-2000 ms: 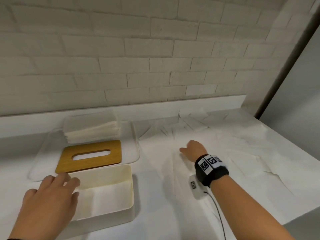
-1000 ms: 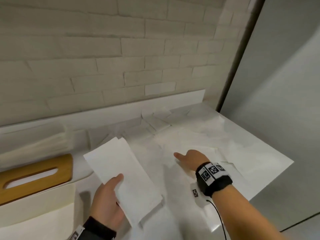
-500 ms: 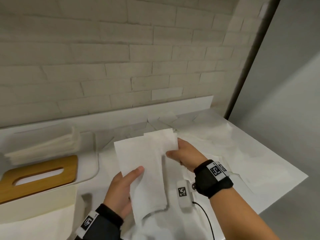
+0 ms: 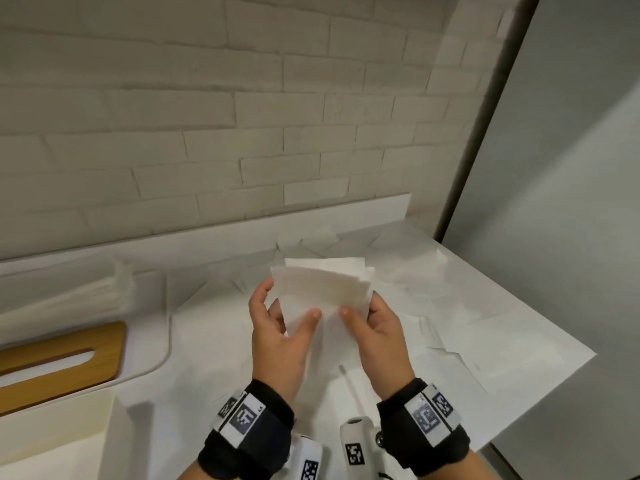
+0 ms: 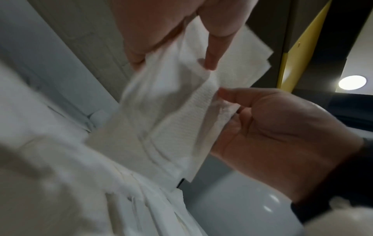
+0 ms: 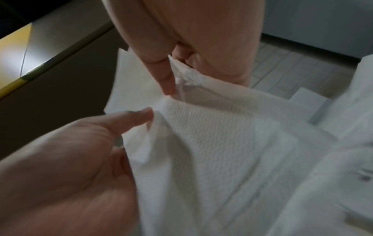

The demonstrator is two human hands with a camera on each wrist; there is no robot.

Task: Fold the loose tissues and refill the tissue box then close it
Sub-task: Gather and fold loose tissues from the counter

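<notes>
White brick wall and a white countertop point(image 4: 214, 344) form the setting, the counter's right end stopping at a grey panel. Above the counter, near the middle, a folded tissue point(image 4: 323, 289) is held up by both hands. The left hand point(image 4: 277, 336) pinches its near left part, thumb on the near face and fingers curled behind; the right hand point(image 4: 375, 332) pinches the near right part in the same way. The tissue's long axis runs left to right, slightly tilted, with its layered edges fanned toward the far right. In the left wrist view the tissue point(image 5: 161, 121) hangs blurred between thumb and fingers; in the right wrist view its embossed surface point(image 6: 214, 143) is seen, the lower part lost in blur.

Loose tissues point(image 4: 460, 306) are spread flat over the right half of the counter, white on white, so their edges are hard to separate. To the left, a tray point(image 4: 162, 327) carries a stack of folded tissues point(image 4: 69, 297), smeared by motion, and a wooden lid point(image 4: 62, 355) with a slot, cut off by the left edge. At the near left, only a corner of the cream tissue box point(image 4: 59, 431) is seen.
</notes>
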